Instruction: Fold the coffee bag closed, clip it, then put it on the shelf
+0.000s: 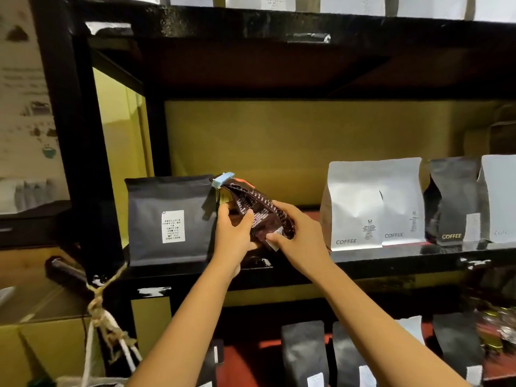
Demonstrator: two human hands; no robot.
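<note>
Fingers (245, 219) grip coffee bag (265, 216); clip (222, 180) upper-left.

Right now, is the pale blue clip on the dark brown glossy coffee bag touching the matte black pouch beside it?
Cannot tell. In the head view the pale blue clip overlaps the matte black pouch's top right corner, so contact or gap is hidden.

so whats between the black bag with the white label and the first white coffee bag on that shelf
In the head view, the clipped brown coffee bag, held by the left hand and right hand, fills the gap between the black bag and the white bag.
</note>
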